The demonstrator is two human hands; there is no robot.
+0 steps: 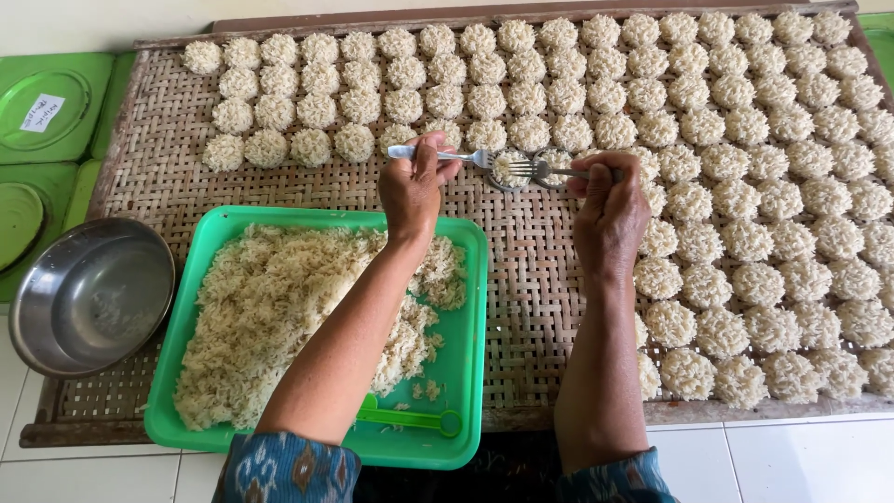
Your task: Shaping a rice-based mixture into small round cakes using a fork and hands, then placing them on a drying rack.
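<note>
My left hand (pixel 413 186) grips a fork with a pale blue handle (pixel 438 155), its tines at a small metal ring mould (pixel 510 170) filled with noodles on the woven bamboo mat (pixel 531 270). My right hand (pixel 610 210) grips a second fork (pixel 549 171), whose tines meet the same mould, with a second ring (pixel 555 169) beside it. Under my left forearm sits a green tray (pixel 466 373) heaped with loose cooked noodles (pixel 270 317).
Rows of round noodle cakes (pixel 745 186) cover the mat's back and right side. A steel bowl (pixel 88 293) stands at the left. Green lids (pixel 51 107) lie beyond it. A green plastic utensil (pixel 410 419) lies in the tray's front. White tiled floor lies below.
</note>
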